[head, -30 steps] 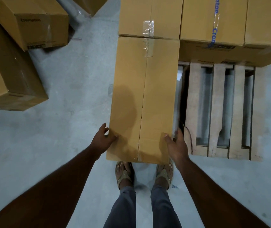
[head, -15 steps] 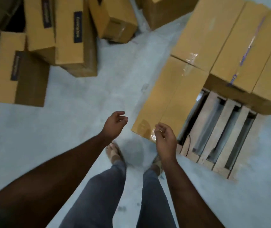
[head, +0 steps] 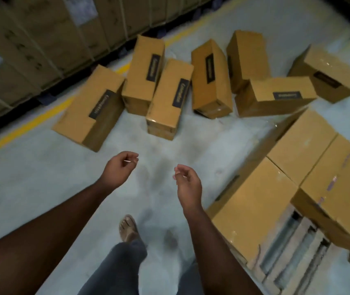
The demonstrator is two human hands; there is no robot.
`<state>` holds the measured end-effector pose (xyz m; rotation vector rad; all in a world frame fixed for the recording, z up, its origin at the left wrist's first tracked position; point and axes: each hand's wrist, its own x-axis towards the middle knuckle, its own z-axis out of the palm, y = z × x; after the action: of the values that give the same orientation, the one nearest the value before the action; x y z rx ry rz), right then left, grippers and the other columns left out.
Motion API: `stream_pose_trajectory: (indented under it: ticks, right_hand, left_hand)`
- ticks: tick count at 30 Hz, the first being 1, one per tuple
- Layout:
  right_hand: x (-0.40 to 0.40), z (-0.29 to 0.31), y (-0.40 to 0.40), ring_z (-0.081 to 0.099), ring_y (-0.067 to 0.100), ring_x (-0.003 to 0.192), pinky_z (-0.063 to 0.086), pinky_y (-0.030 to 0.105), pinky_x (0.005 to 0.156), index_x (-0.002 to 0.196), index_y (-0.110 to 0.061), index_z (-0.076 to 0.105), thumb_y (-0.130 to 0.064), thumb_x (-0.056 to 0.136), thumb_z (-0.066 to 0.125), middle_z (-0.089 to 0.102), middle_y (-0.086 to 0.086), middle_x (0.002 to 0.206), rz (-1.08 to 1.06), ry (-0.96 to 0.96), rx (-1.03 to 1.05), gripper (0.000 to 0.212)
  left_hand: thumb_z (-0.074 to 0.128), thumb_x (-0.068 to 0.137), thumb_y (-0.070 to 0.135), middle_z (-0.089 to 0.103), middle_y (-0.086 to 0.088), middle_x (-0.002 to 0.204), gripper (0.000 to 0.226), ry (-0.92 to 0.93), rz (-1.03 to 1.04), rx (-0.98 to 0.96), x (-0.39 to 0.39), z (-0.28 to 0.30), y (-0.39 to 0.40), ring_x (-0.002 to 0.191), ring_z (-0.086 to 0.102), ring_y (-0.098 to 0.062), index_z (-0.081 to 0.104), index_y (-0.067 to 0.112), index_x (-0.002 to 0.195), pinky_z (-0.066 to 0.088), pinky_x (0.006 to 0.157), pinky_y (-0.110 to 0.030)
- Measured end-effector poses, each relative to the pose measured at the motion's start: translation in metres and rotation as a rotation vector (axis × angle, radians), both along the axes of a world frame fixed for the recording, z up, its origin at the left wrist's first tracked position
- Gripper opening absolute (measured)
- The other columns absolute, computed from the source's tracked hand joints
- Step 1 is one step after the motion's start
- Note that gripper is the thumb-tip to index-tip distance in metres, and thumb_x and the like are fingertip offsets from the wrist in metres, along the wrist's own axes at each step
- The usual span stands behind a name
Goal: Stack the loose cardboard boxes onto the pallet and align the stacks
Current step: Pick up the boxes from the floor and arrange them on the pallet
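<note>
Several loose cardboard boxes with dark labels lie scattered on the grey floor ahead, the nearest being a long box (head: 91, 111) at the left and an upright one (head: 167, 99) in the middle. The wooden pallet (head: 293, 262) sits at the lower right with several boxes on it; the closest placed box (head: 255, 207) lies along its near edge. My left hand (head: 119, 169) and my right hand (head: 187, 184) hang empty over bare floor, fingers loosely curled, between the pallet and the loose boxes.
A yellow floor line (head: 31, 122) runs diagonally at the left. Beyond it stands a strapped wall of stacked cartons (head: 42, 39). My sandalled foot (head: 129, 228) is on the open grey floor between the loose boxes and the pallet.
Both hands let go of the long box now lying on the pallet. My view has swung left, away from the pallet and toward the scattered boxes.
</note>
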<state>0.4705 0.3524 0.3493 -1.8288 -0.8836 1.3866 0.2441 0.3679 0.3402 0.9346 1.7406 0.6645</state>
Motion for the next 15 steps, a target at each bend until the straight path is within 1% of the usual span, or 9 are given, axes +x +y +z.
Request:
stream_pose_trajectory:
  ticks: [2,3,4,7,9,11,13,14,15]
  right_hand:
    - [-0.044,0.008,0.022,0.074,0.031,0.101,0.060,0.030,0.084,0.111,-0.010,0.072,-0.009,0.100,0.066,0.075,0.013,0.110,0.000,0.065,-0.007,0.013]
    - [-0.064,0.011,0.031,0.074,0.032,0.099,0.059,0.027,0.081,0.110,-0.008,0.071,-0.007,0.100,0.065,0.075,0.016,0.110,0.008,0.084,-0.017,0.012]
    - [-0.081,0.012,0.040,0.074,0.032,0.099,0.059,0.027,0.082,0.109,-0.009,0.071,-0.006,0.099,0.065,0.075,0.017,0.110,0.021,0.101,-0.033,0.012]
    - [-0.130,0.002,0.069,0.072,0.032,0.100,0.057,0.042,0.093,0.107,-0.012,0.071,-0.005,0.099,0.066,0.075,0.017,0.108,0.054,0.125,-0.100,0.011]
    - [-0.164,-0.012,0.094,0.071,0.030,0.098,0.056,0.047,0.096,0.106,-0.014,0.072,-0.007,0.098,0.067,0.076,0.016,0.106,0.070,0.122,-0.147,0.011]
    - [-0.200,-0.029,0.126,0.072,0.028,0.102,0.055,0.047,0.099,0.102,-0.021,0.072,-0.011,0.098,0.068,0.077,0.012,0.107,0.081,0.138,-0.190,0.011]
    - [-0.239,-0.053,0.163,0.071,0.029,0.107,0.054,0.048,0.101,0.098,-0.024,0.072,-0.014,0.098,0.069,0.077,0.008,0.110,0.106,0.167,-0.226,0.010]
    - [-0.261,-0.067,0.183,0.071,0.031,0.108,0.053,0.050,0.102,0.098,-0.023,0.073,-0.015,0.098,0.069,0.076,0.008,0.111,0.115,0.182,-0.240,0.009]
    - [-0.281,-0.082,0.203,0.071,0.033,0.108,0.054,0.051,0.101,0.099,-0.022,0.074,-0.015,0.098,0.069,0.076,0.009,0.110,0.121,0.196,-0.251,0.008]
  left_hand:
    - [0.065,0.099,0.013,0.076,-0.008,0.109,0.017,0.041,0.059,0.004,-0.055,0.012,0.010,0.102,0.071,-0.032,0.072,0.016,0.115,0.056,0.093,-0.047]
    - [0.065,0.099,0.014,0.075,-0.008,0.109,0.017,0.052,0.083,-0.006,-0.078,0.016,0.016,0.101,0.070,-0.033,0.071,0.019,0.114,0.056,0.092,-0.047]
    - [0.064,0.100,0.015,0.075,-0.007,0.109,0.016,0.060,0.102,-0.015,-0.099,0.018,0.022,0.101,0.070,-0.033,0.071,0.021,0.114,0.057,0.091,-0.046]
    - [0.065,0.100,0.020,0.074,-0.004,0.108,0.015,0.072,0.143,-0.039,-0.150,0.015,0.049,0.102,0.071,-0.028,0.069,0.026,0.113,0.055,0.088,-0.038]
    - [0.066,0.099,0.020,0.074,-0.003,0.104,0.015,0.084,0.154,-0.050,-0.180,0.007,0.074,0.101,0.070,-0.027,0.069,0.024,0.113,0.053,0.085,-0.036]
    - [0.067,0.099,0.020,0.073,0.002,0.104,0.016,0.093,0.156,-0.066,-0.208,-0.005,0.104,0.099,0.070,-0.023,0.068,0.025,0.114,0.052,0.085,-0.033]
    - [0.067,0.099,0.021,0.071,0.009,0.106,0.018,0.120,0.161,-0.087,-0.236,-0.020,0.142,0.099,0.068,-0.016,0.068,0.026,0.117,0.052,0.082,-0.026]
    - [0.068,0.099,0.019,0.071,0.009,0.106,0.020,0.141,0.163,-0.102,-0.251,-0.029,0.162,0.098,0.067,-0.015,0.068,0.023,0.118,0.050,0.079,-0.022]
    - [0.068,0.098,0.014,0.070,0.005,0.105,0.022,0.157,0.159,-0.121,-0.265,-0.041,0.182,0.096,0.066,-0.017,0.067,0.016,0.120,0.048,0.074,-0.018]
